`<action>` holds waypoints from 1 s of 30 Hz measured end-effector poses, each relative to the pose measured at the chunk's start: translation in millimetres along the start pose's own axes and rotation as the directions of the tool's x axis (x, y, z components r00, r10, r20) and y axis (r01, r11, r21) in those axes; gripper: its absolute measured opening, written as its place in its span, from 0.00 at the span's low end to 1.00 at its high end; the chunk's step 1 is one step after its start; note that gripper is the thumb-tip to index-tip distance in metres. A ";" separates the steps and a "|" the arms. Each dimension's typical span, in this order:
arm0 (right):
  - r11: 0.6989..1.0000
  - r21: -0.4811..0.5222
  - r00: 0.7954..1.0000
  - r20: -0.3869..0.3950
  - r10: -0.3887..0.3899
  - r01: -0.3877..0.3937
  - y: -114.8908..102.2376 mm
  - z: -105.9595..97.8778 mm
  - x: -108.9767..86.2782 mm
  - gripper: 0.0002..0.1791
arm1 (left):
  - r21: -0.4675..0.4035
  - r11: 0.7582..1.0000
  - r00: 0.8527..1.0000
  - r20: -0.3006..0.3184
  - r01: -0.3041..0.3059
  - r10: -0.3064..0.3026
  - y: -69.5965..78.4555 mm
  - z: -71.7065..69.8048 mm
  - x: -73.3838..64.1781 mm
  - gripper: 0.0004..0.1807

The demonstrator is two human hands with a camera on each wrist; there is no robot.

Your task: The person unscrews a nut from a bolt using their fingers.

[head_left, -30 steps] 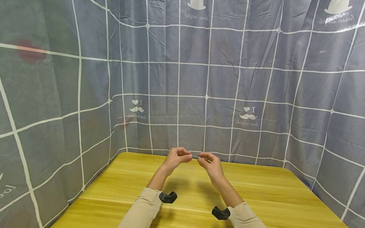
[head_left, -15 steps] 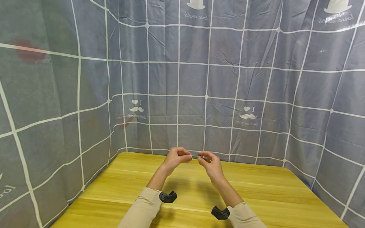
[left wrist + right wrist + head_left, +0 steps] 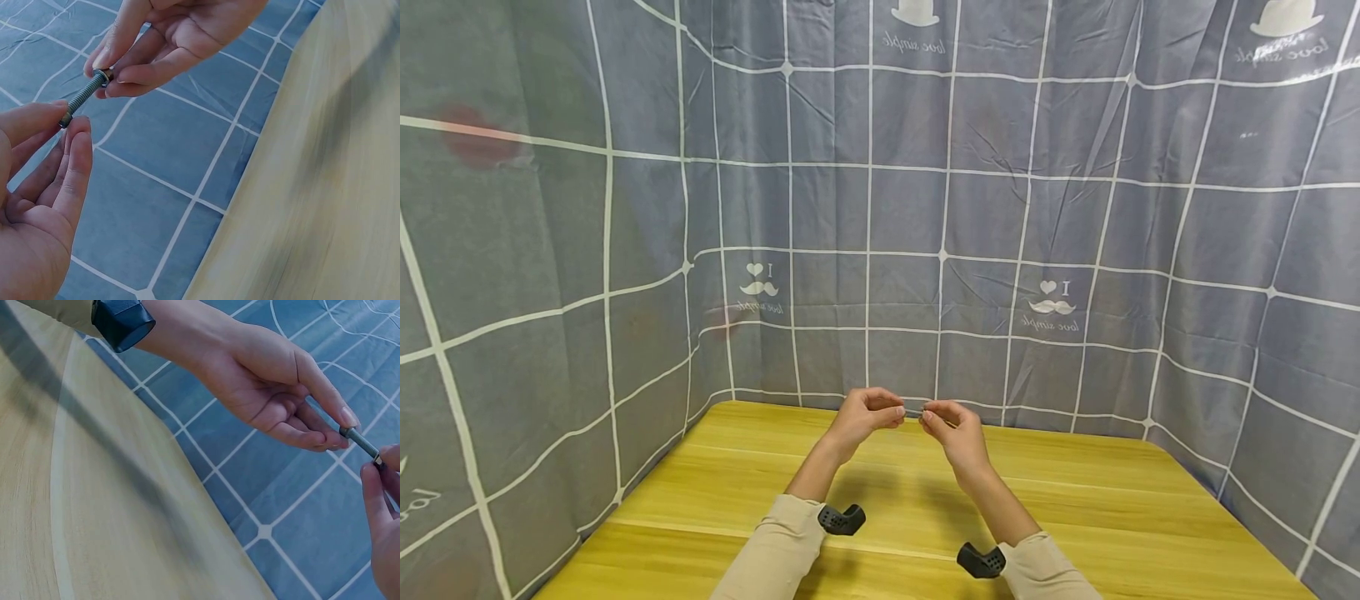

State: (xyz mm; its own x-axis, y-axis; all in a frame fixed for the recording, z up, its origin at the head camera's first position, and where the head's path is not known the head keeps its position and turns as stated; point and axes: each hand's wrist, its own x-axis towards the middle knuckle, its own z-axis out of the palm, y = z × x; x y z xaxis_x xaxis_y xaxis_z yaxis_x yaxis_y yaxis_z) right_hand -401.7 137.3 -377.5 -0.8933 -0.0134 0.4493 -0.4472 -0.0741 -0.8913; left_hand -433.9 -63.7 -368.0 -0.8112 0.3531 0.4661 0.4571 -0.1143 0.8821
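Observation:
A threaded metal bolt is held in the air between both hands, tilted in the left wrist view, with a wider piece at each end. The left hand pinches one end, where a dark small piece shows between thumb and fingers. The right hand pinches the other end, around a brownish, collar-like piece. Which end piece is the head and which a nut, I cannot tell. In the right wrist view the shank shows between the left hand and the right hand.
Below the hands lies a yellow wood-grain table. A grey curtain with white grid lines hangs behind it and along both sides. Dark wrist devices sit at the beige sleeves.
The right hand's thumb and fingertips shift slightly at the bolt's end. The left hand and both arms stay almost still.

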 end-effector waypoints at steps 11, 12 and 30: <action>0.999 0.033 0.999 -0.050 0.019 -0.017 1.5 0.1 0.8 0.10 | 0.007 1.000 1.000 -0.011 0.011 -0.011 0.8 2.2 1.5 0.12; 0.999 0.037 0.999 -0.048 0.021 -0.020 1.1 0.2 0.7 0.09 | 0.006 1.000 1.000 -0.009 0.009 -0.009 0.7 1.9 1.4 0.12; 1.000 0.002 1.000 -0.004 0.018 -0.018 -0.7 -1.5 -0.1 0.12 | -0.013 1.000 1.000 0.004 0.012 -0.012 1.3 0.7 0.9 0.13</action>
State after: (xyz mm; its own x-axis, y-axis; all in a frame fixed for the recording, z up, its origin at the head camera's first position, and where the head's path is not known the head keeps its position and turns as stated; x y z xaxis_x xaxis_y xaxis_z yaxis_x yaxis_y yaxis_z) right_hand -401.4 138.9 -377.0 -0.9012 -0.0109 0.4334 -0.4314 -0.0758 -0.8990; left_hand -433.8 -62.9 -366.5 -0.8152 0.3578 0.4554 0.4425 -0.1225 0.8884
